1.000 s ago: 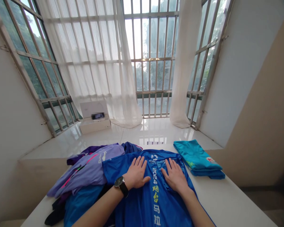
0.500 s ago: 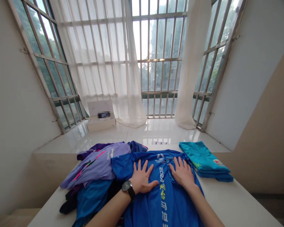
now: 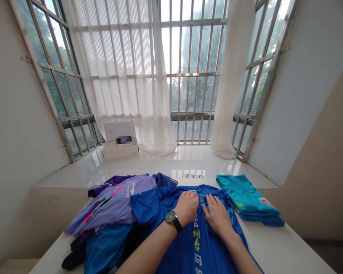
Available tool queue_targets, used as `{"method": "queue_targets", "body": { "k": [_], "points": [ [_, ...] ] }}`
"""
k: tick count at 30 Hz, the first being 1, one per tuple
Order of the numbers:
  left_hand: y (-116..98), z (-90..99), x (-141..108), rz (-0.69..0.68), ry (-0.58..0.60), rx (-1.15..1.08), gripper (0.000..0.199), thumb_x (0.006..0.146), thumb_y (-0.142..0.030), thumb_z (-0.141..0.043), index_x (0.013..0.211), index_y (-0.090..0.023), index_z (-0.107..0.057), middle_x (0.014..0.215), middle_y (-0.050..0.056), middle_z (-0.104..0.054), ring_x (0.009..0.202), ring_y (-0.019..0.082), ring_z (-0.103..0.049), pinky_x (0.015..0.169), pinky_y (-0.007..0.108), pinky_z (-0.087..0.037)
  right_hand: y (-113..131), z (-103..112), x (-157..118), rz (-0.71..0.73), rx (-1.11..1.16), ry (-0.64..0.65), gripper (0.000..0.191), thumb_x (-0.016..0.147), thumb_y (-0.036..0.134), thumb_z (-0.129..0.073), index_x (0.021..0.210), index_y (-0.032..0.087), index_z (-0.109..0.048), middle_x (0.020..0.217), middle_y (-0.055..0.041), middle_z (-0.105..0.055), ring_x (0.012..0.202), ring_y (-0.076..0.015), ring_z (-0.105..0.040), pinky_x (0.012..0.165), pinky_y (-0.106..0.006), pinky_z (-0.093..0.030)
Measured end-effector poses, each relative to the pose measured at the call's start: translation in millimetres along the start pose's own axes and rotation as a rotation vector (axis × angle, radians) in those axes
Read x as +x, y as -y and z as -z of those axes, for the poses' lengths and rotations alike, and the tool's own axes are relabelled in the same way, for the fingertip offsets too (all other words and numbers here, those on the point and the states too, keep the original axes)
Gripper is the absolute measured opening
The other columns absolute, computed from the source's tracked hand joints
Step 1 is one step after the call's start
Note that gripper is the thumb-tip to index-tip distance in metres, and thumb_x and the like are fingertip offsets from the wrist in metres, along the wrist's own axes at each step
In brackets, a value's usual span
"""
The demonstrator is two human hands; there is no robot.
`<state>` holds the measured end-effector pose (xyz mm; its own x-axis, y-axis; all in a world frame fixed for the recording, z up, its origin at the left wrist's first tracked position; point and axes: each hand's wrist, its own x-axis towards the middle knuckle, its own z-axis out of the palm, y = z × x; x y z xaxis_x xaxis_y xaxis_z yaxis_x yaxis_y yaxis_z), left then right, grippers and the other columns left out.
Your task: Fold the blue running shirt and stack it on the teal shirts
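A blue T-shirt (image 3: 171, 243) with white and yellow print down its front lies spread before me, its left sleeve laid over the clothes beside it. My left hand (image 3: 186, 207), with a dark-strapped watch at the wrist, is closed on the shirt near the upper print; its fingertips are partly hidden. Just to the right, my right hand (image 3: 217, 216) rests on the shirt's upper chest with its fingers stretched out. The two hands are close together but apart.
At the left is a loose heap with a lavender shirt (image 3: 111, 207) and a teal-blue garment (image 3: 105, 243). Folded turquoise clothing (image 3: 248, 196) lies at the right on the white table (image 3: 288, 251). An open white box (image 3: 120, 151) stands on the window ledge (image 3: 160, 165).
My left hand has moved right and slightly up the shirt, going from spread fingers to a closed grip. My right hand stays on the chest, shifted slightly. The camera view has shifted a little.
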<state>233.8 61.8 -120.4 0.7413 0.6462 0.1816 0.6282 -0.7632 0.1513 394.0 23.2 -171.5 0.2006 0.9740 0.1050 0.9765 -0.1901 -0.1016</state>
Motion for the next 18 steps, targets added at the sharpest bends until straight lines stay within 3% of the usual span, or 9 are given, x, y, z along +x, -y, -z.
{"method": "queue_targets", "body": {
  "k": [2,7,18],
  "points": [
    [0.3,-10.6,11.3,-0.029,0.003,-0.032,0.045,0.090,-0.020,-0.043,0.134,-0.015,-0.053,0.141,0.012,-0.054,0.133,0.025,-0.045,0.111,0.039,-0.037,-2.4,-3.2,-0.1,0.012,0.008,0.021,0.064,0.096,0.046,-0.030,0.149,0.012,-0.040,0.157,-0.0075,-0.039,0.145,-0.0289,-0.032,0.118,-0.042,-0.025],
    [6.1,-32.4,9.4,0.023,-0.015,-0.089,0.052,0.102,-0.042,-0.028,0.150,-0.025,-0.035,0.158,0.007,-0.034,0.144,0.029,-0.030,0.118,0.054,-0.023,-7.9,-7.8,0.1,0.008,0.007,0.061,0.064,0.095,0.044,-0.029,0.152,0.015,-0.034,0.160,-0.0051,-0.032,0.148,-0.0291,-0.026,0.120,-0.045,-0.020],
    [9.4,-35.3,5.1,0.103,0.008,-0.162,0.067,0.099,-0.059,-0.020,0.154,-0.024,-0.030,0.161,0.007,-0.028,0.149,0.031,-0.018,0.121,0.056,-0.010,-4.7,-0.8,-0.3,-0.045,-0.060,0.081,0.066,0.094,0.045,-0.028,0.153,0.016,-0.030,0.162,-0.0035,-0.027,0.149,-0.0284,-0.023,0.120,-0.046,-0.019]
  ]
}}
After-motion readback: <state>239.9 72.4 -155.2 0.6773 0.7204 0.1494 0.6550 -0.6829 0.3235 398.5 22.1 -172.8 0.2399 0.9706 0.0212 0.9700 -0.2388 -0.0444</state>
